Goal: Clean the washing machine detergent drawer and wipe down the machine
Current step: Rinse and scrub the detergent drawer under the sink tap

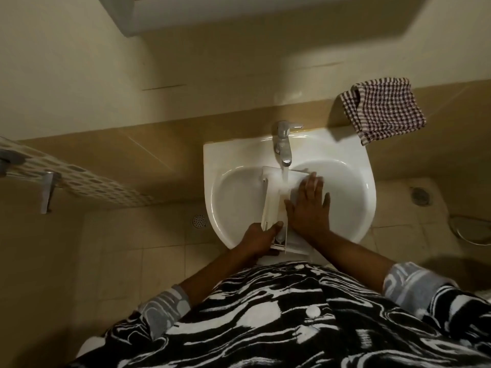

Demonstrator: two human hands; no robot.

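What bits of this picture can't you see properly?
Head view only:
- Right side of the detergent drawer: the right hand lies flat over it.
- Drain of the sink: the drawer covers it.
- Fingers of the left hand: hidden beneath the drawer's edge.
- The washing machine: outside the frame.

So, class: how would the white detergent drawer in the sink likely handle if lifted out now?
Probably stiff: the detergent drawer shows straight edges under the flat right hand. Likely slippery, since tap water runs over it. Seemingly light: thin walls, and the left hand grips one end.
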